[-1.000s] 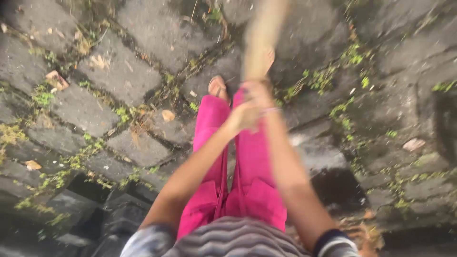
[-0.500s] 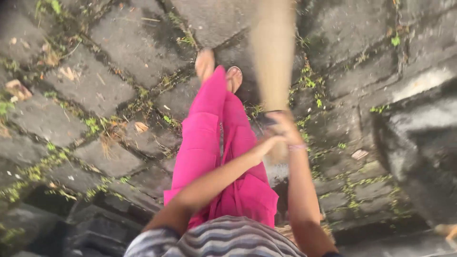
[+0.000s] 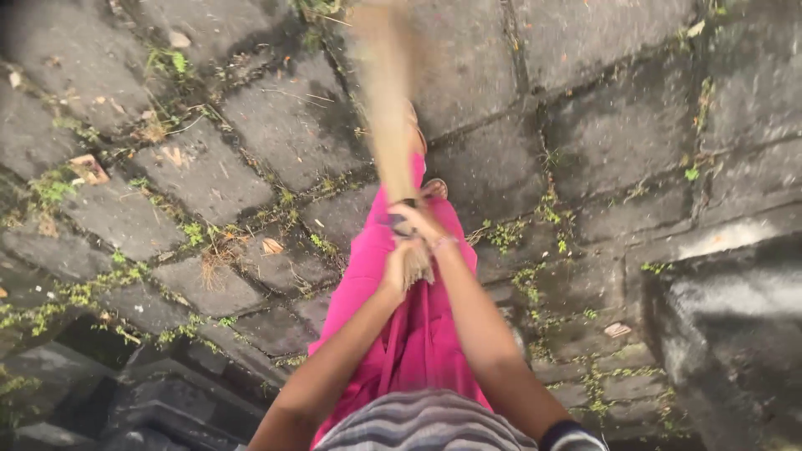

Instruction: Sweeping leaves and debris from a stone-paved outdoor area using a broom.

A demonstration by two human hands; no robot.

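Observation:
I look down on my pink trousers (image 3: pixel 409 334) and sandalled feet on grey stone paving. A tan stick broom (image 3: pixel 384 100), blurred by motion, reaches from my hands up and away to the top of the view. My right hand (image 3: pixel 418 224) is wrapped around the broom's bundled end, a thin bracelet on its wrist. My left hand (image 3: pixel 394 271) grips the same bundle just below and to the left of the right hand. Both arms stretch forward from my striped top.
Grey paving stones (image 3: pixel 276 117) with moss and weeds in the joints cover the ground. Dry leaves (image 3: pixel 272 246) lie scattered at the left. A dark stone block (image 3: pixel 735 326) rises at the right and a dark carved stone edge (image 3: pixel 167 392) at the lower left.
The broom has swung from the right of my legs to the left and forward. Both hands stayed on it and moved left. The view shifted as I stepped.

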